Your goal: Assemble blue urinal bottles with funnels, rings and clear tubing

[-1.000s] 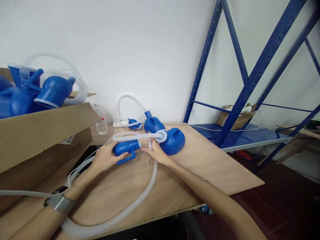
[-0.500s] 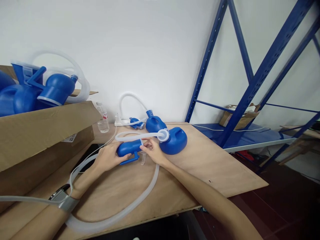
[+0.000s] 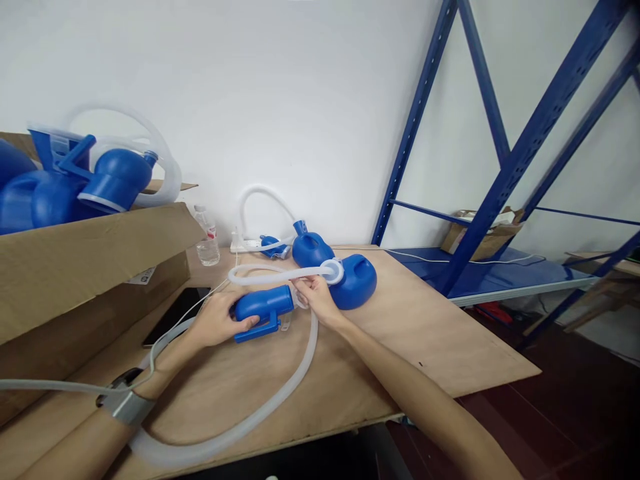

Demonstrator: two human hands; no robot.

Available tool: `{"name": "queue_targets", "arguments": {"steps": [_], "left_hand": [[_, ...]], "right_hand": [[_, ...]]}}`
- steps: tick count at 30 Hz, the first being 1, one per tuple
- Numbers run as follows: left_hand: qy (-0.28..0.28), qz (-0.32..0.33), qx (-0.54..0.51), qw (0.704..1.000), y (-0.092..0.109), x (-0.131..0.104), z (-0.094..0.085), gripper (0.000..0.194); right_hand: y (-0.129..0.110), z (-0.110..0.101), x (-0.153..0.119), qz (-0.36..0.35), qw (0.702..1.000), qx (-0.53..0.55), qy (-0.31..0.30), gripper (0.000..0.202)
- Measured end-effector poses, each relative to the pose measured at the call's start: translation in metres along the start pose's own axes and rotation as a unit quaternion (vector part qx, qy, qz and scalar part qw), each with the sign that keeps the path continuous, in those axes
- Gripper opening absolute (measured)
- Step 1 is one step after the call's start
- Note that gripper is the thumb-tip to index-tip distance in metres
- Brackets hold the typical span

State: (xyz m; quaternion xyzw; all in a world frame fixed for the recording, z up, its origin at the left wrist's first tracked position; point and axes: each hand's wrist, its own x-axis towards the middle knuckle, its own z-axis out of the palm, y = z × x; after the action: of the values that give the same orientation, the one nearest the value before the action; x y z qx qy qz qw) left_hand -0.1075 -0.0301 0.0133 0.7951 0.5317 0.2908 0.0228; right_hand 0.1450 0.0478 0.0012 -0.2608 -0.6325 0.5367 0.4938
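My left hand (image 3: 219, 322) is wrapped around a blue plastic urinal head (image 3: 265, 303) with an L-shaped handle, lying on its side over the table. At its right end, my right hand (image 3: 317, 298) pinches a clear plastic cap (image 3: 299, 297), partly hidden by the fingers. I cannot tell whether the cap is joined to the blue piece. Just behind, a blue bottle (image 3: 356, 283) lies with a white ring cap (image 3: 333, 270) and a translucent hose (image 3: 280, 275) at its mouth. A thick translucent hose (image 3: 260, 415) loops across the table in front of both hands.
At left stands a cardboard box (image 3: 90, 257) filled with blue bottles and hoses. A phone (image 3: 175, 313), a water bottle (image 3: 207, 243) and a second blue bottle (image 3: 311, 250) are on the table. A blue metal shelf (image 3: 480, 283) rises at right.
My right hand has shifted right with the clear cap, which now shows beyond the end of the blue urinal head. The blue piece has moved slightly right in my left hand.
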Motion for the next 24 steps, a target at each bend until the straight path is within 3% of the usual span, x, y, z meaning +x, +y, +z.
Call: {"name": "queue_targets", "arguments": {"steps": [5,8,11,14,16,18,22,24], "left_hand": [[0.033,0.011,0.061,0.998,0.01,-0.001,0.0,0.06],[0.048,0.027,0.092,0.994,0.013,-0.001,0.0,0.064],[0.077,0.03,0.116,0.99,0.012,-0.001,0.001,0.069],[0.088,0.046,0.126,0.987,0.012,-0.001,0.003,0.073],[0.079,0.07,0.116,0.988,0.013,-0.003,0.003,0.073],[0.071,0.088,0.087,0.99,0.016,-0.004,0.001,0.073],[0.084,0.026,-0.009,0.996,0.018,-0.001,-0.008,0.065],[0.052,-0.03,-0.039,0.997,0.018,0.002,-0.015,0.062]], "right_hand": [[0.017,-0.009,0.005,-0.069,0.978,-0.196,-0.014,0.058],[0.02,-0.016,0.007,-0.07,0.96,-0.268,-0.039,0.056],[0.012,-0.02,0.003,-0.069,0.964,-0.254,-0.04,0.054],[0.0,-0.018,-0.004,-0.076,0.969,-0.209,-0.107,0.053],[-0.006,-0.013,-0.01,-0.074,0.964,-0.203,-0.154,0.064],[-0.009,-0.008,-0.014,-0.083,0.959,-0.216,-0.164,0.071],[-0.008,-0.005,-0.016,-0.161,0.941,-0.259,-0.148,0.065],[-0.007,-0.007,-0.015,-0.196,0.927,-0.286,-0.144,0.065]]}}
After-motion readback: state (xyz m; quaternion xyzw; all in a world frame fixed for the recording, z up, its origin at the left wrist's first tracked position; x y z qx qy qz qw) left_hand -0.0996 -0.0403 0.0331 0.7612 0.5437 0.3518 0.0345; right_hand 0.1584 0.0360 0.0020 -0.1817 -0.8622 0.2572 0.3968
